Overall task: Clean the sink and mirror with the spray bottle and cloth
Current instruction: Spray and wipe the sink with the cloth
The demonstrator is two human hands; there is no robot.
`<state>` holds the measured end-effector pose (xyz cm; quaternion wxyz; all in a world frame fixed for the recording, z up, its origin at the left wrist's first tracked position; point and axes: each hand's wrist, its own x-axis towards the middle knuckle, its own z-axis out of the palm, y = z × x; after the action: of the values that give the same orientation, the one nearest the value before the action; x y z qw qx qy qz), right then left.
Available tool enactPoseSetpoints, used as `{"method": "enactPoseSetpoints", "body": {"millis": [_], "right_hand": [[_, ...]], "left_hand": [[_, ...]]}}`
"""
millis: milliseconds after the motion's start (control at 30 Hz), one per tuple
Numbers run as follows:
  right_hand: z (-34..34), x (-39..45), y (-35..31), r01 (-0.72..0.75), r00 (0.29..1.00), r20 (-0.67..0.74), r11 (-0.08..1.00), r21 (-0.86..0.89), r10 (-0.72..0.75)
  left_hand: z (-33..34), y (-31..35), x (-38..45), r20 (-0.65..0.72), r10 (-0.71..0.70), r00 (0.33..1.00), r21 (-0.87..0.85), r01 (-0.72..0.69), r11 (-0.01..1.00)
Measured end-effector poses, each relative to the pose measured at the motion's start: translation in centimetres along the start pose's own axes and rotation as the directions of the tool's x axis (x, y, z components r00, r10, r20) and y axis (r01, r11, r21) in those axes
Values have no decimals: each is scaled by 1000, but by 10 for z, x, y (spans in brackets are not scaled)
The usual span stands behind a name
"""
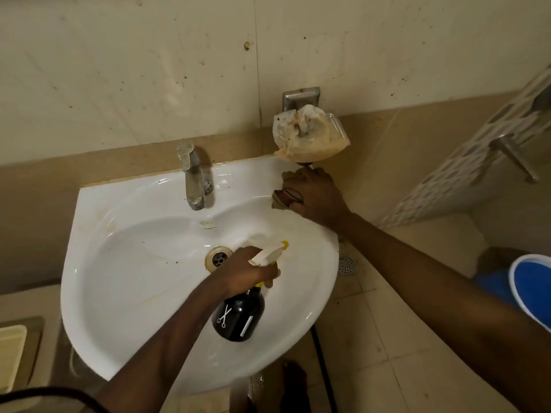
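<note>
A white sink hangs on a beige tiled wall, with a steel tap at its back and a drain in the bowl. My left hand grips a black spray bottle by its neck over the bowl, its white and yellow nozzle pointing right. My right hand presses a bunched brownish cloth onto the sink's back right rim. No mirror is in view.
A wall soap holder wrapped in a dirty plastic bag sticks out just above my right hand. A blue bucket stands on the floor at right. A floor drain lies beside the sink. A black hose runs under the sink.
</note>
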<state>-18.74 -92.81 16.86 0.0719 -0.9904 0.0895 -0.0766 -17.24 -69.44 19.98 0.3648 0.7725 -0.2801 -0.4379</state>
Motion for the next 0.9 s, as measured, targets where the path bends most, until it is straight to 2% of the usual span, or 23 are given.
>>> {"method": "enactPoseSetpoints", "body": {"millis": [67,133,233,400,500,567,633,733,800,900], "right_hand": [[-2,-25,1,35,999,41,999,11,-35],[-5,-71,0,115,992,58,993,27,-116],[-10,-115,-13,66,997,46,996,63,-69],[-2,-49,-16,-9,999,-48,986,-167,1],[-4,-26,-17,-22,1000,-25,985,-170,18],[-6,-44,-18,30,999,-18,986,-161,-33],[-8,-79,-21,88,996,-8,981,-172,-91],[-9,-106,-24,71,997,-28,988,-136,-75],[-5,-88,-25,84,995,-32,967,-241,-95],[-2,-38,-28,85,990,-75,922,-377,-122]], "left_hand": [[-4,4,-2,19,7,1000,15,-7,1000],[-11,8,-5,126,7,992,66,-15,998],[-18,7,-10,175,26,984,128,-49,991],[-16,2,-12,131,58,990,217,-86,972],[-16,-2,-14,36,-19,999,172,12,985],[-18,-4,-14,28,-67,997,142,62,988],[-21,-4,-16,71,-53,996,150,42,988],[-21,-3,-18,94,-8,996,188,-10,982],[-19,-3,-17,34,20,999,190,-26,981],[-14,-6,-16,-61,-20,998,164,30,986]]}}
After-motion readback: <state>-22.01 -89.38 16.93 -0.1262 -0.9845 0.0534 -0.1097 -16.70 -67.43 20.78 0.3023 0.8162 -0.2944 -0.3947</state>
